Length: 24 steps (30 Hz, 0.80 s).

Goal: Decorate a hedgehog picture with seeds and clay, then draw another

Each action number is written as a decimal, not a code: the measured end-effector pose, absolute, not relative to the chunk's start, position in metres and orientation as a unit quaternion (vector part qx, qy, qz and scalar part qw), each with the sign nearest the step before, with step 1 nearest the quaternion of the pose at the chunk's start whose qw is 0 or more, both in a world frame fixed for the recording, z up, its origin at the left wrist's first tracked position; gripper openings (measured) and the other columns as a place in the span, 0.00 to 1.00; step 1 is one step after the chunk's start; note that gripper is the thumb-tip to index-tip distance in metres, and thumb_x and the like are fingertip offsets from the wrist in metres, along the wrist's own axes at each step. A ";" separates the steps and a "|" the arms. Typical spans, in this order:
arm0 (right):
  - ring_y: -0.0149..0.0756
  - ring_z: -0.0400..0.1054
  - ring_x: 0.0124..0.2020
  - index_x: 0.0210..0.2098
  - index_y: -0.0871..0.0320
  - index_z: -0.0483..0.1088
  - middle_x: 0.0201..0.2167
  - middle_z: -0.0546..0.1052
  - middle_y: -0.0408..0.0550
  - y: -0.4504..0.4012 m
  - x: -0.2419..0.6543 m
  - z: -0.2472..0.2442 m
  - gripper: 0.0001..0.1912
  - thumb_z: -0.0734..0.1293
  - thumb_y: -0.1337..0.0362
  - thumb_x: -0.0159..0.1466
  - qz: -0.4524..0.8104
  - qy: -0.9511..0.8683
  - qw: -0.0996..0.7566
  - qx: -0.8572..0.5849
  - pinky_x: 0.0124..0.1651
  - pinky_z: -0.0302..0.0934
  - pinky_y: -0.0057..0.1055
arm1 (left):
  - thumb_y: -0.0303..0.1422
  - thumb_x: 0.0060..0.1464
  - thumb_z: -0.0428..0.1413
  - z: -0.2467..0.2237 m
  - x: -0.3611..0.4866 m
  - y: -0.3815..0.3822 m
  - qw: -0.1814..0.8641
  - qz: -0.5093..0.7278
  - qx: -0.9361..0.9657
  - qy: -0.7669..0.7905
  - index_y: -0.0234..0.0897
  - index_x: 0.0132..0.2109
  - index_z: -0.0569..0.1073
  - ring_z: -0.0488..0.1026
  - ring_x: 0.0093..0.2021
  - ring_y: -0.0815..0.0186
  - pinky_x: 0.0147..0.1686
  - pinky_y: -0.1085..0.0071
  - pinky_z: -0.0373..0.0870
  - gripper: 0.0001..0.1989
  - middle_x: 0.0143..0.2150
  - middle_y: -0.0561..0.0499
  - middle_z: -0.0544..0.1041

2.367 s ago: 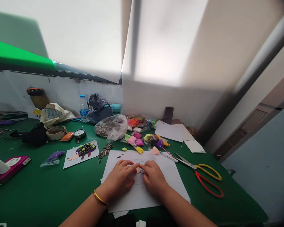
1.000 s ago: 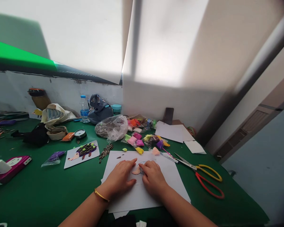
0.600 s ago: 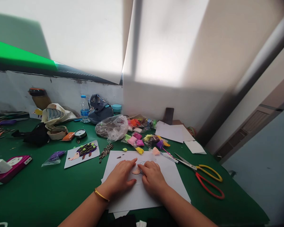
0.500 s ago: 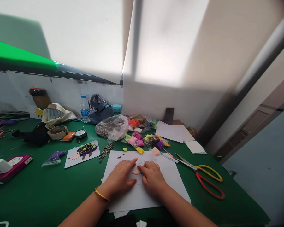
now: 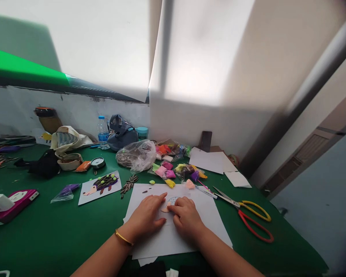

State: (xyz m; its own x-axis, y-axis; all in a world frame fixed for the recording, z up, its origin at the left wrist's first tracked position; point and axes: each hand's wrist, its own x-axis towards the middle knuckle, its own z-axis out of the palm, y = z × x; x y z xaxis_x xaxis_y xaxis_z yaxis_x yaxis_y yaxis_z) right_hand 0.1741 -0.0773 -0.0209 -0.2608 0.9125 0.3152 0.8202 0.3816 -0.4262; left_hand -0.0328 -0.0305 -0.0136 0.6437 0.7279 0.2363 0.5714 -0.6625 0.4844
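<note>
White paper [image 5: 158,240] lies in front of me on the green table, with a small blue-patterned drawing [image 5: 174,200] on it. A flat piece of peach clay [image 5: 165,209] sits at the drawing's lower left. My left hand [image 5: 149,211] rests on the paper left of the clay, thumb and fingers apart, holding nothing. My right hand [image 5: 187,217] has its index finger stretched onto the clay, with the other fingers curled; no object shows in it. A peach lump [image 5: 190,184] lies at the paper's top edge.
Large scissors [image 5: 236,204] lie open at the right, beside a pen [image 5: 207,192]. A hedgehog picture [image 5: 100,187] and dark seeds [image 5: 129,186] are at the left. Bagged coloured clay [image 5: 164,169], a clear bag [image 5: 138,156] and a bottle [image 5: 103,133] stand farther back.
My right hand has shifted very slightly right and down, showing more of the blue drawing. My left hand has stayed in place.
</note>
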 end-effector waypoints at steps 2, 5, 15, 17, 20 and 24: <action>0.38 0.61 0.40 0.44 0.47 0.78 0.36 0.72 0.45 -0.077 0.175 -0.022 0.23 0.64 0.75 0.55 0.087 -0.789 0.270 -0.545 0.46 0.50 0.36 | 0.27 0.46 0.62 -0.014 -0.033 -0.030 0.186 0.213 0.887 0.365 0.46 0.68 0.55 0.68 0.57 0.53 0.61 0.51 0.63 0.43 0.57 0.47 0.73; 0.39 0.62 0.40 0.46 0.43 0.77 0.36 0.72 0.45 -0.077 0.175 -0.021 0.25 0.64 0.75 0.55 0.089 -0.798 0.265 -0.533 0.46 0.50 0.36 | 0.27 0.46 0.62 -0.015 -0.033 -0.029 0.186 0.215 0.888 0.362 0.46 0.68 0.55 0.69 0.57 0.53 0.60 0.51 0.63 0.43 0.57 0.46 0.73; 0.41 0.62 0.41 0.50 0.44 0.75 0.37 0.73 0.46 -0.078 0.174 -0.019 0.28 0.65 0.74 0.54 0.073 -0.826 0.230 -0.509 0.45 0.51 0.38 | 0.28 0.46 0.63 -0.014 -0.032 -0.029 0.187 0.213 0.887 0.363 0.44 0.68 0.55 0.69 0.57 0.53 0.60 0.52 0.63 0.43 0.57 0.46 0.74; 0.41 0.62 0.42 0.51 0.44 0.75 0.38 0.73 0.46 -0.078 0.174 -0.019 0.28 0.65 0.74 0.54 0.070 -0.829 0.228 -0.506 0.45 0.51 0.38 | 0.28 0.47 0.63 -0.015 -0.033 -0.029 0.186 0.215 0.888 0.361 0.44 0.68 0.55 0.68 0.57 0.53 0.60 0.52 0.63 0.43 0.57 0.46 0.73; 0.41 0.62 0.42 0.50 0.45 0.75 0.38 0.73 0.46 -0.078 0.173 -0.021 0.27 0.65 0.73 0.54 0.066 -0.835 0.219 -0.499 0.46 0.51 0.38 | 0.29 0.47 0.63 -0.016 -0.032 -0.029 0.183 0.219 0.888 0.359 0.44 0.67 0.56 0.68 0.57 0.54 0.60 0.52 0.63 0.42 0.57 0.46 0.73; 0.41 0.61 0.43 0.51 0.45 0.74 0.39 0.72 0.46 -0.079 0.173 -0.022 0.26 0.65 0.73 0.55 0.066 -0.837 0.217 -0.498 0.47 0.51 0.38 | 0.29 0.48 0.62 -0.017 -0.032 -0.028 0.177 0.224 0.889 0.357 0.44 0.67 0.56 0.69 0.56 0.54 0.59 0.52 0.64 0.41 0.57 0.46 0.73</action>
